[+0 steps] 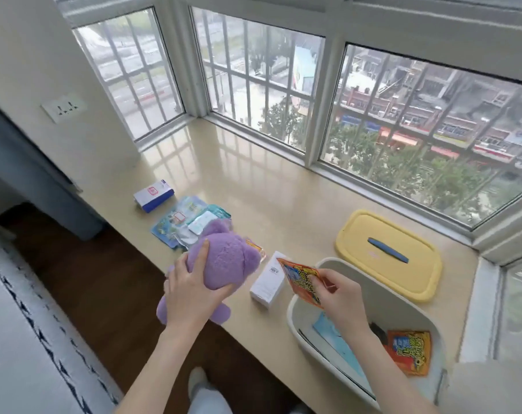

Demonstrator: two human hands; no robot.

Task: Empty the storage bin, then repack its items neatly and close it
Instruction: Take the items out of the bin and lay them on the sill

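The white storage bin (403,297) stands open on the window ledge at the right. Its yellow lid (388,252) with a blue handle lies flat behind it. My right hand (340,297) pinches an orange snack packet (301,279) above the bin's left rim. Inside the bin lie another orange packet (409,351) and a blue flat packet (334,339). My left hand (191,291) grips a purple plush toy (224,261) at the ledge's front edge. A white box (267,283) lies between the toy and the bin.
Blue pouches (179,222) and a small white sachet (201,221) lie behind the toy. A white and blue box (153,195) sits further left. Barred windows (262,94) bound the ledge at the back and right. The floor (110,294) drops off at the front.
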